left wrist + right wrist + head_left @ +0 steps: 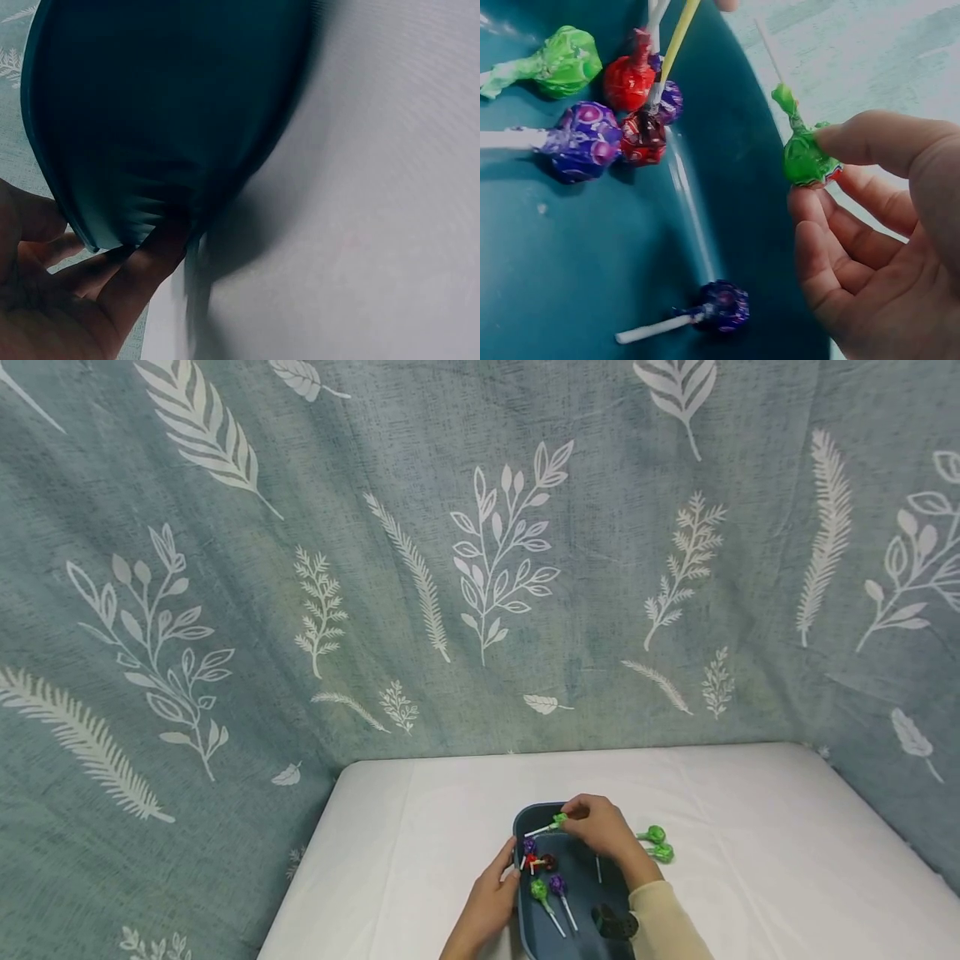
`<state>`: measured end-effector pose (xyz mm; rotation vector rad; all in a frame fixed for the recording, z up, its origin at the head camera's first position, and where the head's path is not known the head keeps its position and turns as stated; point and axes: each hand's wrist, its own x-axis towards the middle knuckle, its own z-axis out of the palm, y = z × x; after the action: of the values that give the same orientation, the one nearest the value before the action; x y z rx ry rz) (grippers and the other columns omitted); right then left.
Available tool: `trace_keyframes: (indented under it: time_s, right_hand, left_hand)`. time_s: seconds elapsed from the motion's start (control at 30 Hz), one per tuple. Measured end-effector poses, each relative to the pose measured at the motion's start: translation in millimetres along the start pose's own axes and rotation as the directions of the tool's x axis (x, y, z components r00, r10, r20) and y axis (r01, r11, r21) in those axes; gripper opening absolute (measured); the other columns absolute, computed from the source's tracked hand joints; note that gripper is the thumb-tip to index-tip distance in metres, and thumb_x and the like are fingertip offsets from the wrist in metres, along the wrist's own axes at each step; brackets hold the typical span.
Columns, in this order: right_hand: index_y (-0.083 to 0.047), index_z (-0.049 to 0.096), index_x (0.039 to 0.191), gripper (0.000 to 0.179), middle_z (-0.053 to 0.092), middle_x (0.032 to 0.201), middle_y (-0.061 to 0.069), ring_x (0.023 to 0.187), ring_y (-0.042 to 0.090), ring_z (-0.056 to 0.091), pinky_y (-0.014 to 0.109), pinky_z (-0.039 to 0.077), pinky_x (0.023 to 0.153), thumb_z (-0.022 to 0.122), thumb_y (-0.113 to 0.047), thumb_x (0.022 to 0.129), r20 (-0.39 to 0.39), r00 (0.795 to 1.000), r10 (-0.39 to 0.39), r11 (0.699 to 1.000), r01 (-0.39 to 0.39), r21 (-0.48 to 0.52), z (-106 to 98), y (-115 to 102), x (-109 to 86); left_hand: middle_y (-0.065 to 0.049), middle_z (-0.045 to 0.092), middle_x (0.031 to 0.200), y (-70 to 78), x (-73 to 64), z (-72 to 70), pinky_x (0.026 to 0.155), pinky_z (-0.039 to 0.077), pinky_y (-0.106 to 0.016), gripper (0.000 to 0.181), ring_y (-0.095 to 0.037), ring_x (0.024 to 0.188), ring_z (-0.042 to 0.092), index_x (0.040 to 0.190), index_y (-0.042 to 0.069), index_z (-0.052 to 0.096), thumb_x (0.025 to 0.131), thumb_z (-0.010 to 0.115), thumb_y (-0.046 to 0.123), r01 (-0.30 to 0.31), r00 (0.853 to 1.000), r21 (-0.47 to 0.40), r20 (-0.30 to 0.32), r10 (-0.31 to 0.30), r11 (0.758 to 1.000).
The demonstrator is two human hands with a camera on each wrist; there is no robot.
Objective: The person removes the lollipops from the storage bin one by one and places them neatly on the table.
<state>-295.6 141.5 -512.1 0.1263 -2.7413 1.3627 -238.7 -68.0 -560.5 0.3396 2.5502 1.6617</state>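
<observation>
My right hand point(597, 827) pinches a green-wrapped lollipop point(808, 154) by its candy end, thumb against fingers, over the far end of a dark blue tray point(527, 910). My left hand point(491, 897) grips the tray's left side, its fingers point(146, 274) against the outer wall. Inside the tray lie a green lollipop point(540, 891) and a purple lollipop point(558, 886) side by side. Beyond them cluster a red lollipop point(628, 81), a dark red one point(643, 139) and another purple one point(670, 103). One more purple lollipop point(724, 306) lies apart.
Two green lollipops point(656, 835) lie on the white-covered table point(442, 810), right of the tray. Dark round shapes point(611, 921), too dim to identify, sit in the tray near the right sleeve. A leaf-patterned cloth point(420, 693) hangs behind the table.
</observation>
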Motion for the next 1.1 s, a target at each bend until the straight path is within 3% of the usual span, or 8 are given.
trace_keyframes:
  time_s: [0.33,0.53,0.77,1.1]
  right_hand:
    - [-0.014,0.064,0.087,0.019,0.061,0.080,-0.003,0.075,0.011,0.057,0.032,0.047,0.065,0.072,-0.022,0.073,-0.083,0.996,-0.022,1.000,0.022,-0.006,-13.0,-1.8,-7.7]
    - [-0.013,0.063,0.088,0.020,0.061,0.081,-0.003,0.076,0.011,0.057,0.034,0.047,0.067,0.071,-0.024,0.073,-0.089,0.996,-0.006,1.000,0.006,-0.001,-16.8,-2.5,-11.4]
    - [-0.011,0.063,0.090,0.022,0.062,0.083,-0.002,0.077,0.013,0.058,0.032,0.048,0.065,0.071,-0.024,0.074,-0.109,0.994,0.009,1.000,-0.008,0.011,-19.2,-0.2,-17.5]
    - [-0.012,0.063,0.091,0.023,0.063,0.086,0.000,0.080,0.016,0.059,0.035,0.049,0.067,0.070,-0.026,0.074,-0.125,0.992,0.030,0.999,-0.026,0.032,-27.1,2.7,-27.4]
  left_hand:
    - [-0.017,0.045,0.127,-2.9,-2.5,-0.3,0.081,0.046,-0.043,0.045,-0.028,0.097,0.057,0.137,0.020,0.034,0.093,0.043,0.017,-0.023,1.000,-0.010,0.005,0.023,1.000]
    - [-0.016,0.045,0.128,-2.3,-2.0,-0.2,0.083,0.045,-0.043,0.046,-0.026,0.096,0.058,0.137,0.020,0.034,0.093,0.043,0.019,-0.025,1.000,-0.007,0.005,0.025,1.000]
    - [-0.020,0.045,0.127,0.0,-3.3,-0.8,0.076,0.049,-0.039,0.045,-0.028,0.093,0.059,0.137,0.017,0.034,0.092,0.044,0.015,-0.053,0.999,-0.048,0.005,0.053,0.997]
    - [-0.017,0.043,0.129,1.4,-2.8,-0.7,0.080,0.047,-0.040,0.045,-0.025,0.095,0.058,0.137,0.018,0.034,0.093,0.042,0.016,-0.024,1.000,-0.044,0.013,0.024,0.999]
